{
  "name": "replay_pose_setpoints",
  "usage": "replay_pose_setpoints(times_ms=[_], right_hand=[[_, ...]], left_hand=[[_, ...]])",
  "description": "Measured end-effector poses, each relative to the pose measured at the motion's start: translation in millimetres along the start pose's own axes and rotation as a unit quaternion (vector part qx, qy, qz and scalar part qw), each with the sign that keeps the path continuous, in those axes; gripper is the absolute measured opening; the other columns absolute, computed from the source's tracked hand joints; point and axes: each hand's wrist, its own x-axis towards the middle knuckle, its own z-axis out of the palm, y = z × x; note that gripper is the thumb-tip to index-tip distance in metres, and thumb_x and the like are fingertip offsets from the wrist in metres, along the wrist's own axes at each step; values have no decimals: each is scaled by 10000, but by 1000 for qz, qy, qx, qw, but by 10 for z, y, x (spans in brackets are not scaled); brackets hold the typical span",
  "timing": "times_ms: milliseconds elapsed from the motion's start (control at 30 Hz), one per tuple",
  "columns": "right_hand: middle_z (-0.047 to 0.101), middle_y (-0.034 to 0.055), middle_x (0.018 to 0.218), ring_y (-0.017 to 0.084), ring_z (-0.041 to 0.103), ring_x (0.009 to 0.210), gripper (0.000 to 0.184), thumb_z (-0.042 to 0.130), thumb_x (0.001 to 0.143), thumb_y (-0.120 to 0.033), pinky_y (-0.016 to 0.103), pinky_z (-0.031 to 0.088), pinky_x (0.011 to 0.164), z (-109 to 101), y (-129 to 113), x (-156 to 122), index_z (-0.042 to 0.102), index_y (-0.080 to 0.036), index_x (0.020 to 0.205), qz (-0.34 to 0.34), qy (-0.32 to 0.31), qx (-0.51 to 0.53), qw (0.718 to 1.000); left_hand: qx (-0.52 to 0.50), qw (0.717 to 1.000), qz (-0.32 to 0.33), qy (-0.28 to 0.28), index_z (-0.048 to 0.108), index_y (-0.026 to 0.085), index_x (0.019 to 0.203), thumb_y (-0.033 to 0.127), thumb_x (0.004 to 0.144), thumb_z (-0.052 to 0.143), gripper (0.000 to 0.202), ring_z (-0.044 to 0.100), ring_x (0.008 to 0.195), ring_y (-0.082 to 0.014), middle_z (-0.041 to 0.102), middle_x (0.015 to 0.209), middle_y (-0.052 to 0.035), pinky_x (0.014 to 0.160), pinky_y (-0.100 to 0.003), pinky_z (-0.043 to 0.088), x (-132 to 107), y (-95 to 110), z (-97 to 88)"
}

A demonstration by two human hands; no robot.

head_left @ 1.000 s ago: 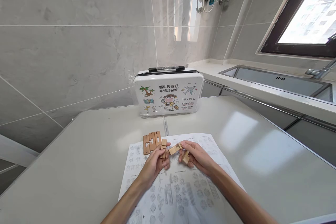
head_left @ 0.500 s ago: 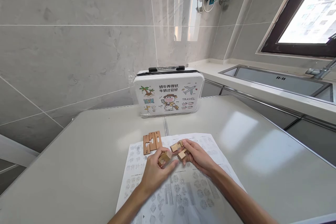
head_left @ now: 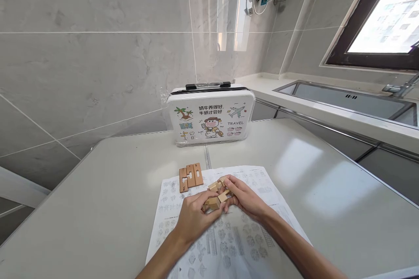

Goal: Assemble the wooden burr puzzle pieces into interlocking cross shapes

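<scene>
Between thumb and fingers, my left hand (head_left: 195,212) pinches a light wooden puzzle block (head_left: 213,203). My right hand (head_left: 244,195) is closed on notched wooden puzzle pieces (head_left: 216,185), one higher and one lower, with their right ends hidden by my fingers. The left block meets the lower right piece; whether they interlock I cannot tell. Both hands are over a printed instruction sheet (head_left: 235,231). Just beyond my left hand lie flat brown wooden pieces (head_left: 191,178), slotted and marked with numbers, side by side at the sheet's upper left edge.
A white carry case (head_left: 211,115) with cartoon prints and a black handle stands at the back of the pale table (head_left: 108,192), against the tiled wall. To the right are a counter with a sink (head_left: 350,96), a faucet (head_left: 397,89) and a window.
My left hand has moved right with its block, which now touches the lower piece in my right hand. The right-hand pieces have shifted slightly left.
</scene>
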Motion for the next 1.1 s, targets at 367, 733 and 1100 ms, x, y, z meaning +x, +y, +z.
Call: replay_pose_setpoints(times_ms=[367,733,1100], right_hand=[[555,-12,710,130,474,597,265,710,869,-441,245,290,467,-124,-172,58,586,-214,810,-41,185,107,976],[428,-120,555,71,313,404,474,711,929,-482,234,271,459,-14,-189,-58,600,-252,1328,-29,41,-128,991],[551,-82,531,51,278,372,433,637,964,-630,240,267,460,-54,-152,6,597,-205,891,-47,84,-72,993]], left_hand=[[-246,951,-186,0,549,184,734,545,906,659,414,322,536,-83,413,619,53,494,-222,261,89,51,-69],[-353,904,-243,5,419,218,705,663,862,698,548,232,468,-61,303,529,108,460,-223,192,127,-56,-53],[-572,787,-229,-43,545,216,1113,351,904,661,275,325,557,-69,458,838,46,514,-203,353,139,-75,-74]])
